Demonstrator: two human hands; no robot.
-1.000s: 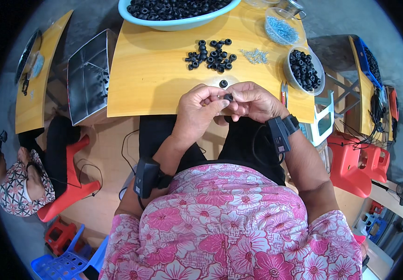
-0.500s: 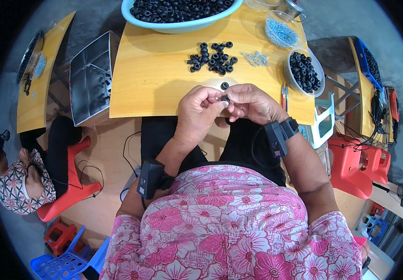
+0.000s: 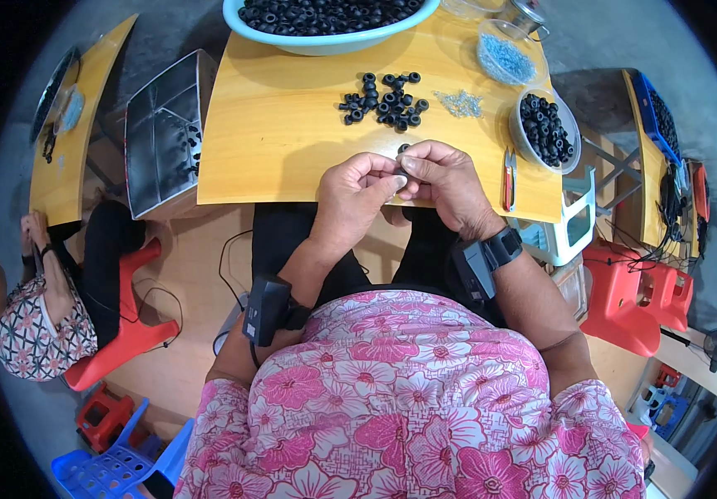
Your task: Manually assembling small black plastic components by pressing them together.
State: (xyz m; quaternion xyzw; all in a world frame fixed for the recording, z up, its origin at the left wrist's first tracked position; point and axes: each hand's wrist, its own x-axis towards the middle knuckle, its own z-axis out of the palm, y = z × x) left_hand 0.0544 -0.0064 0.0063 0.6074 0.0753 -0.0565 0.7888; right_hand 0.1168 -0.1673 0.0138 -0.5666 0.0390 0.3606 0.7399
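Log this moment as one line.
Left hand, right hand: fingertips together on small black part, mostly hidden | Beyond hands: loose black parts | Right: red-handled tool, clear bowl | Far side: light-blue tub

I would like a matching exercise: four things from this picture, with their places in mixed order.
1. light blue basin
2. red-handled tool
3. loose pale pieces
4. left hand

A. on the table, to the right of both hands
B. fingertips close to the right hand
C. table's far end, full of black pieces
D. between the black cluster and the bowl of black pieces

Pairs: 1-C; 2-A; 3-D; 4-B
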